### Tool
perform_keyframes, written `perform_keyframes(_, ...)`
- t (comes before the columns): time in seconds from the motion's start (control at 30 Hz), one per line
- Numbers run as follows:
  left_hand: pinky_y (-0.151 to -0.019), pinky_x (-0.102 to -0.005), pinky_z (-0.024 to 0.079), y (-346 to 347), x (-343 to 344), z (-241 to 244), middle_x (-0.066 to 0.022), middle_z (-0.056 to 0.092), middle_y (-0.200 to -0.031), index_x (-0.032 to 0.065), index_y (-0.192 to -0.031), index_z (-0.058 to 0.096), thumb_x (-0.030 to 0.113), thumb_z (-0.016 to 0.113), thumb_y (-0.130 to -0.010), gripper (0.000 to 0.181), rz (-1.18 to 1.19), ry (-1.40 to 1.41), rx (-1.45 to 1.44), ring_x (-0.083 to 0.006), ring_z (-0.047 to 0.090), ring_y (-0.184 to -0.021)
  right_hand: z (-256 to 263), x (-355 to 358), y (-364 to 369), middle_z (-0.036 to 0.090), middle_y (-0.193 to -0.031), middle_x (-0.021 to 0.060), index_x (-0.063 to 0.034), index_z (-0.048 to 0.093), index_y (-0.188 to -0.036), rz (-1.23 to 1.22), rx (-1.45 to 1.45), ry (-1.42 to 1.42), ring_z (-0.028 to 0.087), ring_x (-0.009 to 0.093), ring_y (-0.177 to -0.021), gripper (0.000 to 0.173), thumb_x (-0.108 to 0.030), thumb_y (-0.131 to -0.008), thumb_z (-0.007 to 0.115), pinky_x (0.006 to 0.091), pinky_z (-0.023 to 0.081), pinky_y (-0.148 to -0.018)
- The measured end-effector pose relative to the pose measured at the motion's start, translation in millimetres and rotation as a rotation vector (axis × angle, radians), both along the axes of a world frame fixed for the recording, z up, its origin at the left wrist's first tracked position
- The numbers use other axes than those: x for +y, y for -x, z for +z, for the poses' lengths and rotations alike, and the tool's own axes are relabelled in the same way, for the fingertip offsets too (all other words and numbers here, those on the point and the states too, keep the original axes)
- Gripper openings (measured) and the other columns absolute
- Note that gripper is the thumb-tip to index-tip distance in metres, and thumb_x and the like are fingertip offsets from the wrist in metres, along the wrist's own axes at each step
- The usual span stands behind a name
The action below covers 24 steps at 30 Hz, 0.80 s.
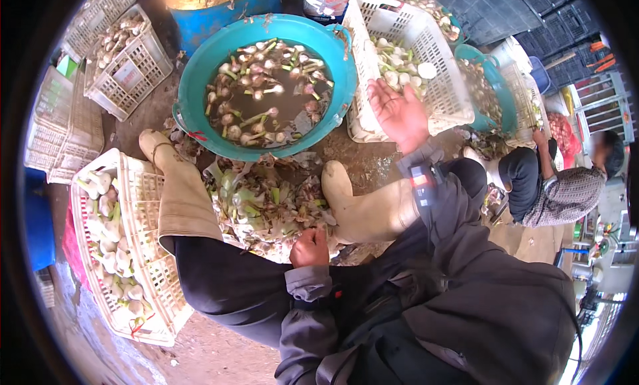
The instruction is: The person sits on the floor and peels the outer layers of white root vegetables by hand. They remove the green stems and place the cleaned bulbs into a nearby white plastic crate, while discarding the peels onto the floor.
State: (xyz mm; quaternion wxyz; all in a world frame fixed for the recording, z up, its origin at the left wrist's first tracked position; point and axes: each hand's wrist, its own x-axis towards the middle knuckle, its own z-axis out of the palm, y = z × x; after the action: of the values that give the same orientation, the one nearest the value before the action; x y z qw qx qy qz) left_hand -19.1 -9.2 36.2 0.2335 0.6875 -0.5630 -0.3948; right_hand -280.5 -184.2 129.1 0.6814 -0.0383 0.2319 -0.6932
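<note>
My right hand (399, 116) is palm up with fingers extended and nothing in it, at the near edge of a white plastic crate (419, 102). Trimmed garlic bulbs (397, 60) lie in that crate. One pale round bulb (427, 70) shows just past my fingers; whether it rests or is in the air I cannot tell. My left hand (309, 247) is curled above a heap of garlic skins and leaves (269, 195) between my boots. A small dark spot shows at its fingers, too unclear to name.
A turquoise tub (187, 93) holds murky water and floating garlic. At left stands a white crate (145, 225) of garlic bulbs, with more crates (125, 80) behind. A blue drum (224, 15) is beyond the tub. A co-worker (564, 190) sits at right near another turquoise tub (504, 95).
</note>
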Motion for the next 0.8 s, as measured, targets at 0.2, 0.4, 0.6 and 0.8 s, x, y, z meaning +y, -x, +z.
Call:
perform_keyframes(0.2, -0.062, -0.0389, 0.048, -4.6, -1.4, -3.4, -0.0144, 0.063, -0.077, 0.0065, -0.084, 0.063, 0.019, 0.059, -0.077, 0.015, 0.039, -0.006, 0.14, -0.0324, 0.061, -0.071, -27.2, -58.6, -34.3, 0.061, -0.095, 0.0125, -0.003, 0.055, -0.1, 0.481, 0.58, -0.148, 0.06, 0.021, -0.083, 0.024, -0.024, -0.089, 0.053, 0.0305, 0.048, -0.071)
perform_keyframes(0.4, -0.056, -0.0424, 0.045, -2.9, -8.7, -2.6, -0.0168, 0.058, -0.07, 0.0052, -0.071, 0.06, 0.013, 0.057, -0.075, 0.01, -0.013, 0.056, 0.102, -0.0355, 0.057, -0.065, -61.3, -133.2, -83.1, 0.063, -0.089, 0.008, -0.0037, 0.058, -0.106, 1.03, 1.559, -0.043, 0.06, 0.017, -0.077, 0.031, -0.022, -0.081, 0.061, 0.0292, 0.048, -0.066)
perform_keyframes(0.6, -0.054, -0.044, 0.042, -6.3, -23.4, 1.6, -0.0185, 0.054, -0.067, 0.0022, -0.068, 0.055, 0.015, 0.06, -0.076, 0.016, -0.069, -0.029, 0.176, -0.0378, 0.054, -0.063, -122.0, -202.2, -97.4, 0.062, -0.098, 0.0142, -0.0028, 0.058, -0.108, 1.077, 2.258, 0.136, 0.059, 0.025, -0.092, 0.041, -0.022, -0.074, 0.068, 0.0331, 0.045, -0.082)
perform_keyframes(0.8, -0.058, -0.0418, 0.044, -13.4, -36.2, -1.2, -0.0163, 0.057, -0.073, 0.0019, -0.076, 0.057, 0.01, 0.061, -0.075, 0.009, -0.071, -0.058, 0.284, -0.0364, 0.056, -0.067, -160.0, -253.5, -123.8, 0.059, -0.107, 0.0182, -0.0072, 0.054, -0.115, 0.931, 2.394, 0.073, 0.056, 0.032, -0.099, 0.049, -0.026, -0.072, 0.068, 0.0365, 0.044, -0.084)
